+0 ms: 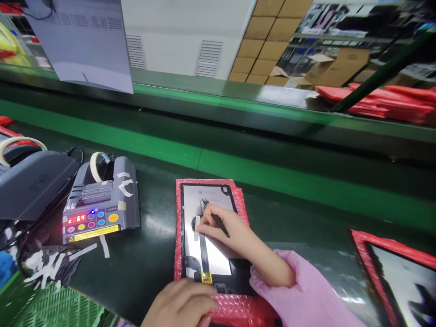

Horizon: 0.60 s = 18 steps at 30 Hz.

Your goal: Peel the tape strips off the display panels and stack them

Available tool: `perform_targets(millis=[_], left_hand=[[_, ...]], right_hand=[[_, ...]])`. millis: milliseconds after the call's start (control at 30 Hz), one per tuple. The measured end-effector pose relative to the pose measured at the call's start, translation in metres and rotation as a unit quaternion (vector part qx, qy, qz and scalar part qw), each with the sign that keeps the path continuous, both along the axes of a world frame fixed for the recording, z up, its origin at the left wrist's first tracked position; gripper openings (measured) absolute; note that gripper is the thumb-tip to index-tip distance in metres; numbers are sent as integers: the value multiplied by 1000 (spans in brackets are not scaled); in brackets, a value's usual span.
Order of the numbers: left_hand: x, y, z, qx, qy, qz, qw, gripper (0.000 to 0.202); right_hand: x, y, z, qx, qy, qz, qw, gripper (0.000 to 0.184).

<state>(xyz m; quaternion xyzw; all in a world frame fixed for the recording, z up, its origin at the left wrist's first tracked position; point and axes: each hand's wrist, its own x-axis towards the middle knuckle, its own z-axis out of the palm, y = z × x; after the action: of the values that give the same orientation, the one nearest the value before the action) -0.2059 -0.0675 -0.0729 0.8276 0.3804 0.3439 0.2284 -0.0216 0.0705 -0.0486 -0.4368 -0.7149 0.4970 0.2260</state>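
A dark-framed display panel [218, 263] lies face down on a red bubble-wrap sheet [241, 200] on the dark green bench. My right hand [228, 231], in a pink sleeve, rests on the panel's back. Its fingers are pinched round a thin black tool and press beside a strip of white tape near the black flex cable [204, 256]. My left hand [180, 304] lies at the near edge of the bubble wrap with fingers curled against it, steadying the sheet.
A grey tape dispenser [102, 202] with a lit red display and coloured buttons stands to the left, cut tape strips [88, 250] beside it. A second red-wrapped panel [398, 272] lies at right. A green conveyor band [272, 175] runs behind. A green basket [51, 309] sits at bottom left.
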Motion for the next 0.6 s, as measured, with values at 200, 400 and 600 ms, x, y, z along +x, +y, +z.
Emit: perform_targets(millis=[200,400,600], left_hand=[[-2,21,6,67,120,120,983,38],[1,29,-7,87,178,124,972,31],[4,25,-12,70,169,130,974,26]], right_hand=[[-5,5,2,14,-12,3,1000,35],[-5,4,-3,31,-34,7,999,34],[-11,15,-12,31,-67,-18,997,46]])
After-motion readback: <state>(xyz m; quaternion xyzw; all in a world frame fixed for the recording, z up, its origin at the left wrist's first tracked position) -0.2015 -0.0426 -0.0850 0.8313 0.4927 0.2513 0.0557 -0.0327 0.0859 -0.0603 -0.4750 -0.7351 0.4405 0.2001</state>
